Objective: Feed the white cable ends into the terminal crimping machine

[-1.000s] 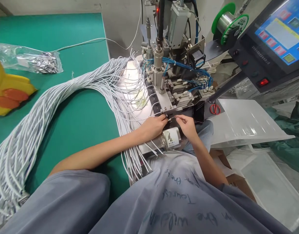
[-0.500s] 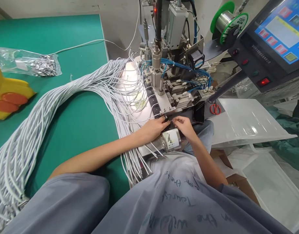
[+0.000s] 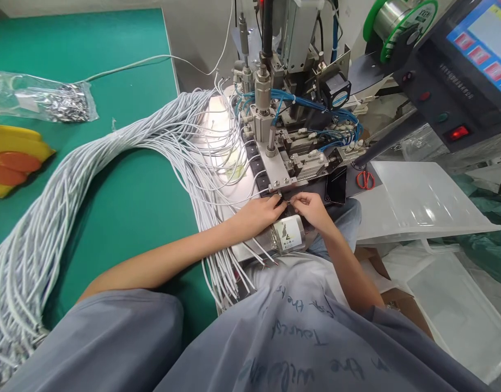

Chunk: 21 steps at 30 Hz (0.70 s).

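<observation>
Just in front of the soldering machine (image 3: 270,147), my two hands almost meet at their fingertips. My left hand (image 3: 263,213) is closed, its thumb and fingers drawn together by the front black block of the fixture; what they grip is too small to name. My right hand (image 3: 312,210) pinches with thumb and forefinger at the same spot, on something tiny that I cannot make out. Below the fingers sits a clear container with a white label (image 3: 290,233). White cables (image 3: 152,128) lie in a thick bundle to the left, some ends reaching the fixture's black blocks.
A bag of small metal parts (image 3: 71,102) and a yellow-and-orange object (image 3: 13,160) lie on the green table (image 3: 160,185). Right of the machine are a phone (image 3: 336,186), red scissors (image 3: 365,179), a solder spool (image 3: 403,22), a control panel (image 3: 450,103) and a translucent plastic sheet (image 3: 417,201).
The camera view has shifted slightly, moving the machine and panel up and right in the picture. Both hands stay at the fixture's front with nearly the same finger positions.
</observation>
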Motion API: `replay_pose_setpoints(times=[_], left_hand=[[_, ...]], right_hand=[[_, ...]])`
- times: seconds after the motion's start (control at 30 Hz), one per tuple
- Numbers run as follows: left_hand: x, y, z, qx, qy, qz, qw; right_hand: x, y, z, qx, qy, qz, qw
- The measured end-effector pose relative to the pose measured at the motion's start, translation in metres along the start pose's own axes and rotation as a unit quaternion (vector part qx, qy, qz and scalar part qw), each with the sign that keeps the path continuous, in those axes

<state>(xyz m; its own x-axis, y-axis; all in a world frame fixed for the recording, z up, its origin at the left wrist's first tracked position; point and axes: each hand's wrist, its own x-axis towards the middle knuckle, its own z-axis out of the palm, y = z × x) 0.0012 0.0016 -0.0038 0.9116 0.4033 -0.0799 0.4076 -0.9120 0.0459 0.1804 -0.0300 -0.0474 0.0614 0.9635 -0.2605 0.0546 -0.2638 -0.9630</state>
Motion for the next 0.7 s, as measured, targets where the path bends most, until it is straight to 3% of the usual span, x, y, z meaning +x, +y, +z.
replay_pose_setpoints(times=[0.4,0.7], left_hand=[[0.0006,0.0002,0.0005,0.038,0.003,0.022,0.999],[0.0005,0.0004,0.0024,0.052,0.000,0.021,0.998]], right_hand=[[-0.0041,0.0004,-0.0046,-0.015,-0.013,-0.018,1.000],[0.0002,-0.0022,-0.0016,0.004,-0.027,0.018,0.999]])
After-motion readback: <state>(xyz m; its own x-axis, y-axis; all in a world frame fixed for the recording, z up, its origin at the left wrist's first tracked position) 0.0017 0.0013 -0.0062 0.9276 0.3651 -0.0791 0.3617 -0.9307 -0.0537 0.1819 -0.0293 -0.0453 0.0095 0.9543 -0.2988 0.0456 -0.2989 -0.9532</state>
